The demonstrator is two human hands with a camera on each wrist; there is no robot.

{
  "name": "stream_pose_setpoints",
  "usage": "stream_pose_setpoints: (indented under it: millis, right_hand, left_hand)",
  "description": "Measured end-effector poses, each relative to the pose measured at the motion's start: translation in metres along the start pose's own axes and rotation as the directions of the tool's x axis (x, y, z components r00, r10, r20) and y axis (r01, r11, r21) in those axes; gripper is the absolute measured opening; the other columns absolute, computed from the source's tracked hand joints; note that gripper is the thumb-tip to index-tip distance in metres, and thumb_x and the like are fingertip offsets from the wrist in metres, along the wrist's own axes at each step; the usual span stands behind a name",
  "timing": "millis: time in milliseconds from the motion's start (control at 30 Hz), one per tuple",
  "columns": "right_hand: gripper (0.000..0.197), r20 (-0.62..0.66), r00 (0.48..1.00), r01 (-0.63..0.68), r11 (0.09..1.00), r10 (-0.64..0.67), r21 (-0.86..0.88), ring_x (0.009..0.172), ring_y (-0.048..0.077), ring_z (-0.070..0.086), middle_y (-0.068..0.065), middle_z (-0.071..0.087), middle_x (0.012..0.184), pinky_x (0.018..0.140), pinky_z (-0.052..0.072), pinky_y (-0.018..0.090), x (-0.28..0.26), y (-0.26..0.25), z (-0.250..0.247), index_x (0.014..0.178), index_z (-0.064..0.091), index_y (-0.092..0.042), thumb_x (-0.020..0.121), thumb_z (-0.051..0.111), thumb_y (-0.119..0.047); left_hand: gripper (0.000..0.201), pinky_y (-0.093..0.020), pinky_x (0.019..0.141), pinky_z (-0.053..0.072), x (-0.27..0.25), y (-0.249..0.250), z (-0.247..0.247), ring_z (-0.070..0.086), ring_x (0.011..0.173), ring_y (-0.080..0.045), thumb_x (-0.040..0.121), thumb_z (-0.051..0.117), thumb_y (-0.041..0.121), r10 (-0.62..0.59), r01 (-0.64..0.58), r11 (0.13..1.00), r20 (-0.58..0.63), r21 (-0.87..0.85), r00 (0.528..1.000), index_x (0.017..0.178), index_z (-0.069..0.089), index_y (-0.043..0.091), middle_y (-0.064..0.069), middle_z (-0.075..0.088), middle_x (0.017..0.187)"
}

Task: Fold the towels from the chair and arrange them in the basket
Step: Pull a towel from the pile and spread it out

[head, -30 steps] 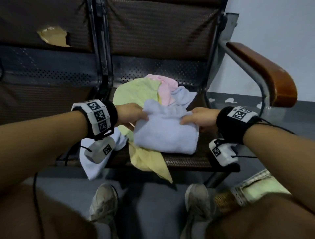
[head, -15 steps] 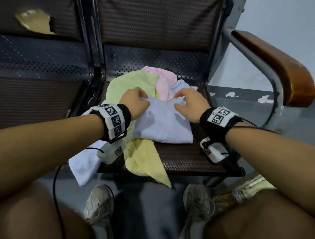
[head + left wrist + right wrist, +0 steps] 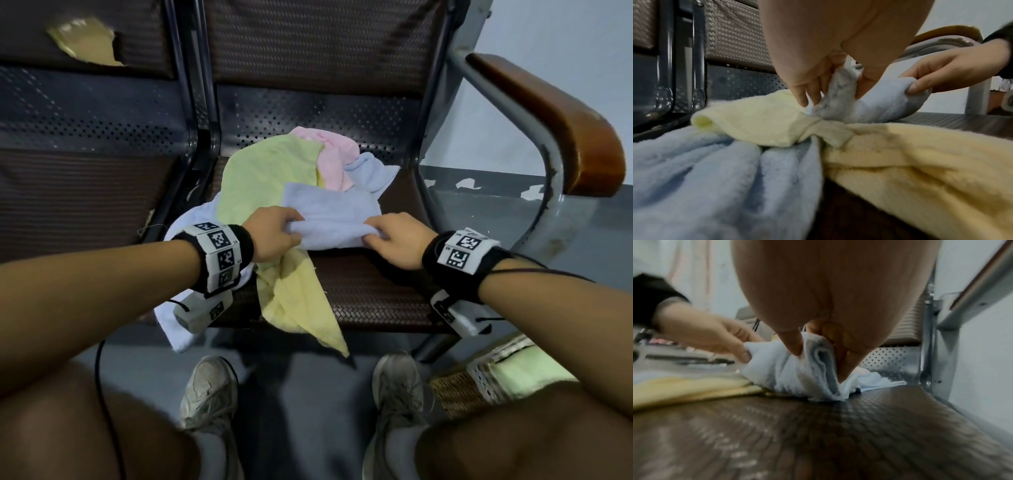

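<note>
A folded light blue towel [image 3: 330, 214] lies on the brown woven chair seat [image 3: 370, 291]. My left hand [image 3: 275, 233] pinches its near left corner and my right hand [image 3: 390, 236] pinches its near right corner, lifting the near edge. In the left wrist view the left hand [image 3: 830, 87] pinches the blue towel [image 3: 875, 104]. From the right wrist, the right hand [image 3: 818, 356] grips the layered fold [image 3: 797, 374]. Under and behind it lie a yellow-green towel [image 3: 270, 171], a pink towel [image 3: 334, 156] and other pale blue towels [image 3: 371, 171]. A wicker basket [image 3: 479, 380] sits on the floor at lower right.
The chair's wooden armrest [image 3: 561, 123] on a grey metal frame stands to the right. A second seat [image 3: 78, 192] adjoins on the left. A yellow towel [image 3: 301, 308] hangs over the seat's front edge. My shoes [image 3: 209, 394] rest on the grey floor below.
Both hands moved from the towel's far edge back to its near edge and now pinch the near corners, raising them off the seat.
</note>
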State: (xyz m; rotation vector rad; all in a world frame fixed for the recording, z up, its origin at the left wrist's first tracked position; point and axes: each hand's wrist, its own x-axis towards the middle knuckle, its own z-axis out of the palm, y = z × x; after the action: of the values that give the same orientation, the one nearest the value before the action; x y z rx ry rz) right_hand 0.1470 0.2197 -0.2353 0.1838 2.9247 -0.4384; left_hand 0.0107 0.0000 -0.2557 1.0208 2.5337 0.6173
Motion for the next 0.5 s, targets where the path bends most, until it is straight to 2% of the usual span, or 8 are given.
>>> stream_pose_setpoints:
  millis: [67,133,167,233,300,400,467,500]
  right_hand:
    - [0.02,-0.037,0.999,-0.027,0.993,0.032,0.116,0.084,0.03,0.058,0.003,0.06,0.08,0.081,0.048,0.041,-0.003,0.002,-0.006,0.08,0.056,-0.015,0.098,0.048,-0.02]
    - [0.019,-0.045,0.997,-0.044,0.973,0.056,0.225,0.082,0.027,0.058,0.005,0.062,0.081,0.079,0.046,0.04,-0.007,0.004,-0.012,0.081,0.06,-0.01,0.096,0.05,-0.017]
    - [0.02,-0.041,0.997,-0.056,0.949,0.072,0.31,0.079,0.023,0.056,0.004,0.061,0.079,0.077,0.044,0.039,-0.009,0.005,-0.014,0.079,0.06,-0.01,0.096,0.052,-0.016]
    - [0.022,-0.027,0.993,-0.086,0.871,0.113,0.484,0.072,0.016,0.051,0.002,0.057,0.074,0.07,0.039,0.034,-0.01,0.005,-0.017,0.073,0.06,-0.011,0.095,0.054,-0.012]
    - [0.021,0.009,0.987,-0.136,0.819,0.158,0.558,0.068,0.012,0.049,0.001,0.056,0.072,0.066,0.038,0.029,-0.008,0.004,-0.015,0.075,0.062,-0.007,0.094,0.057,-0.013]
    - [0.022,0.039,0.979,-0.193,0.864,0.198,0.465,0.076,0.014,0.054,0.006,0.064,0.082,0.07,0.042,0.029,-0.003,0.005,-0.005,0.091,0.069,-0.003,0.095,0.057,-0.021]
    - [0.024,0.013,0.976,-0.206,0.903,0.217,0.376,0.084,0.018,0.06,0.008,0.069,0.092,0.076,0.045,0.032,0.001,0.007,0.002,0.095,0.071,-0.008,0.095,0.057,-0.028]
    - [0.025,0.005,0.973,-0.22,0.919,0.231,0.327,0.087,0.02,0.061,0.007,0.069,0.094,0.077,0.046,0.033,0.003,0.008,0.003,0.095,0.071,-0.011,0.095,0.057,-0.031]
  left_hand:
    - [0.01,-0.03,0.071,0.038,0.0,-0.001,-0.005,0.059,0.092,-0.027,0.092,0.057,0.023,0.024,-0.025,0.999,-0.039,-0.028,0.999,0.095,0.061,0.015,-0.007,0.064,0.093]
    - [0.023,-0.032,0.064,0.036,0.0,-0.003,-0.009,0.054,0.078,-0.024,0.094,0.055,0.029,0.02,-0.026,0.996,-0.065,-0.086,0.998,0.088,0.06,0.008,-0.008,0.062,0.083]
    - [0.026,-0.032,0.063,0.036,0.0,-0.003,-0.01,0.051,0.073,-0.021,0.095,0.053,0.032,0.01,-0.019,0.992,-0.072,-0.122,0.997,0.084,0.059,0.009,-0.005,0.06,0.079]
    - [0.028,-0.029,0.061,0.037,0.002,-0.003,-0.01,0.051,0.07,-0.015,0.097,0.051,0.039,-0.01,-0.006,0.982,-0.083,-0.188,0.996,0.076,0.057,0.021,0.003,0.058,0.076]
    - [0.03,-0.029,0.065,0.041,0.006,-0.001,-0.008,0.054,0.075,-0.015,0.097,0.049,0.045,-0.062,0.035,0.97,-0.106,-0.241,0.992,0.081,0.06,0.022,0.004,0.062,0.082]
    - [0.049,-0.035,0.08,0.045,0.01,0.003,-0.007,0.059,0.092,-0.025,0.097,0.043,0.056,-0.226,0.188,0.948,-0.125,-0.257,0.966,0.1,0.065,0.012,-0.004,0.066,0.098]
    - [0.064,-0.037,0.085,0.048,0.013,0.005,-0.006,0.061,0.096,-0.031,0.094,0.039,0.064,-0.359,0.342,0.918,-0.052,-0.2,0.932,0.108,0.064,0.006,-0.012,0.067,0.105]
    - [0.07,-0.038,0.084,0.051,0.014,0.007,-0.005,0.062,0.093,-0.034,0.092,0.042,0.067,-0.429,0.422,0.885,0.004,-0.195,0.903,0.111,0.062,0.002,-0.015,0.066,0.104]
